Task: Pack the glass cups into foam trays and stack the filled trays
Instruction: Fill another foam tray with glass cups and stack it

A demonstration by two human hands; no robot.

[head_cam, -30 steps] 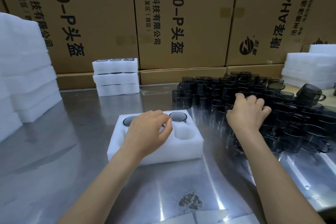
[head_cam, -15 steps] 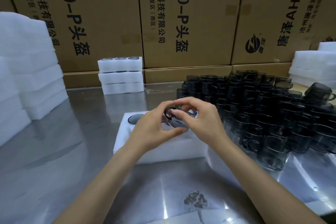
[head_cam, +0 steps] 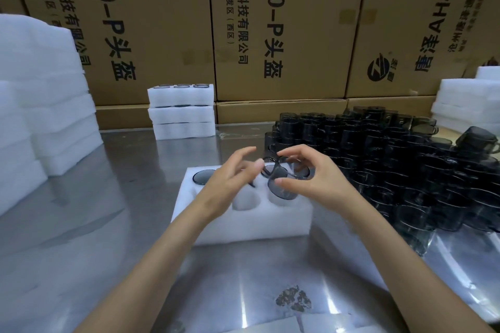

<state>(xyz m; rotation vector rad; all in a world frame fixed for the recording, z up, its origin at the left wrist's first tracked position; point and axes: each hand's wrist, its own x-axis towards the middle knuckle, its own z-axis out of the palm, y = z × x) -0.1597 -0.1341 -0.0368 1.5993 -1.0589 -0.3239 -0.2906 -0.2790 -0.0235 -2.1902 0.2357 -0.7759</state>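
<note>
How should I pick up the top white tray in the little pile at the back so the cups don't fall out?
Hold the top tray by its two short ends, one hand coming from each side, and lift it straight up and level. Its foam sides are flat and bare, while the cups sit in open holes on top, so tipping could spill them. It rests on two more trays.

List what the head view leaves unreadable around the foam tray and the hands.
- Foam tray, head view: its middle back pocket is hidden behind the left hand.
- Left hand: fingers motion-blurred, contact with the glass cup unclear.
- Cup pile: too dense and dark to count.
- Stacked trays: lower layers' contents hidden.
</note>
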